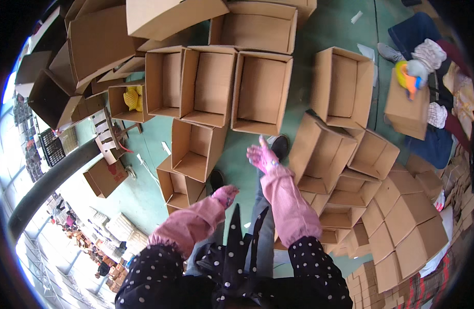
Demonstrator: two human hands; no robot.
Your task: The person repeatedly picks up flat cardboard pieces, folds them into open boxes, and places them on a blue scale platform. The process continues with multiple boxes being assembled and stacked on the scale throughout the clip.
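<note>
My right hand point(262, 156) is open, fingers spread and nothing in them. It hovers just below the near edge of an open cardboard box point(261, 92), apart from it as far as I can see. Lower and to the left, my left hand point(226, 196) hangs in front of my body with loosely bent fingers and holds nothing visible. An open box point(191, 149) lies beyond it, and a smaller open box point(173, 188) is to its left. Pink ribbed sleeves cover both forearms. All the boxes near my hands show bare insides.
More open boxes point(342, 87) stand to the right, with closed boxes point(401, 226) stacked nearer. A co-worker at the far right holds a yellow and orange tool point(409, 80) over a box point(407, 110). Yellow items point(133, 98) sit in a box at left, near a grey pipe point(54, 180).
</note>
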